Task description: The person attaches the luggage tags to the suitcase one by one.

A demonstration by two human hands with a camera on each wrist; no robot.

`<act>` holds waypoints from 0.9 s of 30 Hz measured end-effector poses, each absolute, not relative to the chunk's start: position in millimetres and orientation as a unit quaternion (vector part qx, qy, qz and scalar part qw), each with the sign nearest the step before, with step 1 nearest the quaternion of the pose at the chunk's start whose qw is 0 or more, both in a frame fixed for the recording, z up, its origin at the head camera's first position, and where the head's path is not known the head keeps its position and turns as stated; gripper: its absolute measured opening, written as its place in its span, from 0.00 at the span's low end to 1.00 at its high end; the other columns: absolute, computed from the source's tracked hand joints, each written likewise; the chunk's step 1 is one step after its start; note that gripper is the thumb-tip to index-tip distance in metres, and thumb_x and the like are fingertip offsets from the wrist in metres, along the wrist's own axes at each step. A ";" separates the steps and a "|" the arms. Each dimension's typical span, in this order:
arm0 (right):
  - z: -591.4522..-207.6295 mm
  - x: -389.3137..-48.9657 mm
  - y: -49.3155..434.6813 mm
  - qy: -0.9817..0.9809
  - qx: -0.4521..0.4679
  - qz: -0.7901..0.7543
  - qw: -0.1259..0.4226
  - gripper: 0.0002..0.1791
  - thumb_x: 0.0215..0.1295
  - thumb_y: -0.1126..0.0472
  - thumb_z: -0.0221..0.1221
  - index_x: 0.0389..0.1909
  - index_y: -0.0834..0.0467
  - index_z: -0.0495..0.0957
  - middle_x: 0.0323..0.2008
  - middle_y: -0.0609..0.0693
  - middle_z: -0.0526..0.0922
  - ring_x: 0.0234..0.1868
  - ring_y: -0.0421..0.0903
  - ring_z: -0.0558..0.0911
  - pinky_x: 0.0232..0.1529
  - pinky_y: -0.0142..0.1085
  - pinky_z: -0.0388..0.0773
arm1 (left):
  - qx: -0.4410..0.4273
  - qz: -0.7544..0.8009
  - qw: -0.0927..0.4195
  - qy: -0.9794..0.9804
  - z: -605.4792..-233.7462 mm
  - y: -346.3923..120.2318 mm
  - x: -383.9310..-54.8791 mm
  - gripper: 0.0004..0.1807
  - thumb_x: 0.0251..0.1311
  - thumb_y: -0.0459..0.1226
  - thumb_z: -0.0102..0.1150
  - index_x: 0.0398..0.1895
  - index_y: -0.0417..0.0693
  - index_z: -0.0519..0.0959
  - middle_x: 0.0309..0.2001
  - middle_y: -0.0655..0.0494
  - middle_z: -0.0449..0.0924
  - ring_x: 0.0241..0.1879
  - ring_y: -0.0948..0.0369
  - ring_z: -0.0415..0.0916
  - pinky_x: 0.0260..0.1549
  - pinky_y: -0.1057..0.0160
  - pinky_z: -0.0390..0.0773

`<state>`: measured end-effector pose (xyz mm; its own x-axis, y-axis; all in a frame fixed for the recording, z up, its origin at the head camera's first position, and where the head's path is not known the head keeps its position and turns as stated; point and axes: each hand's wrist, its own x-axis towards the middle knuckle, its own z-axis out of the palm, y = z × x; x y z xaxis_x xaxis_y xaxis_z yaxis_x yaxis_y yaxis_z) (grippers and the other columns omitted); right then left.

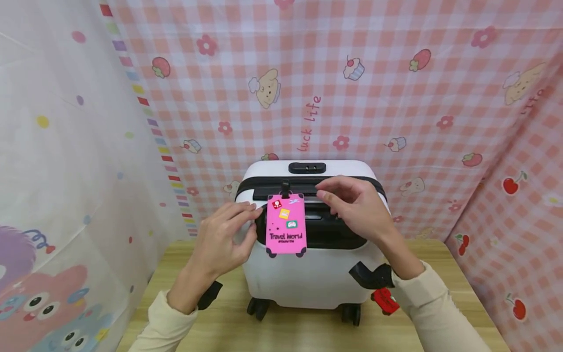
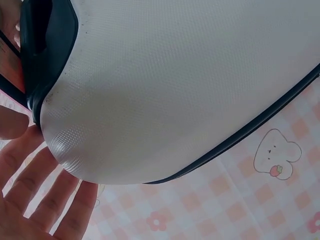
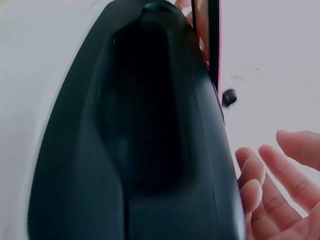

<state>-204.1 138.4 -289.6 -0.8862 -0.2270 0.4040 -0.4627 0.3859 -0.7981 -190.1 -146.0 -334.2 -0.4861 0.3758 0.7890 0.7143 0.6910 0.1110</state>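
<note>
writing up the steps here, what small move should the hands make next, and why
Probably draw the left hand and right hand gently back: the pink tag hangs by its black strap against the suitcase, and neither hand's fingers grip it.

Pale wood-grain tabletop (image 1: 303, 332), white suitcase (image 1: 308, 283) standing upright on it on black wheels (image 1: 259, 308), small red object (image 1: 385, 300), perhaps car-shaped, apparently lying beside the suitcase's right-hand wheels
</note>
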 end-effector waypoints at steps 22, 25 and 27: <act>-361.5 -202.6 263.3 -0.661 0.146 0.716 0.171 0.10 0.71 0.68 0.56 0.46 0.70 0.80 0.32 0.48 0.87 0.22 0.42 0.77 0.21 0.31 0.73 | -0.322 -0.233 0.381 -0.835 -334.9 -147.1 -189.2 0.14 0.54 0.36 0.62 0.43 0.46 0.88 0.46 0.52 0.86 0.47 0.55 0.83 0.41 0.52 0.83; -385.6 -203.7 279.1 -0.675 0.102 0.713 0.159 0.10 0.71 0.64 0.57 0.46 0.65 0.81 0.33 0.46 0.87 0.22 0.41 0.76 0.22 0.31 0.73 | -0.321 -0.237 0.376 -0.836 -335.0 -147.1 -189.1 0.14 0.55 0.37 0.61 0.43 0.45 0.88 0.46 0.51 0.86 0.47 0.55 0.82 0.43 0.52 0.83; -403.2 -203.8 290.2 -0.689 0.073 0.707 0.143 0.10 0.71 0.62 0.58 0.47 0.62 0.82 0.34 0.44 0.87 0.23 0.40 0.77 0.22 0.30 0.74 | -0.322 -0.236 0.376 -0.836 -335.2 -147.4 -189.0 0.14 0.55 0.37 0.61 0.44 0.45 0.88 0.46 0.51 0.86 0.47 0.55 0.82 0.43 0.52 0.83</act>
<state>-203.8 290.2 -403.2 -0.9484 0.1010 0.3006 -0.3032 -0.0105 -0.9529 -189.0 -147.4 -335.2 -0.5090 0.3611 0.7813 0.7165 0.6808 0.1521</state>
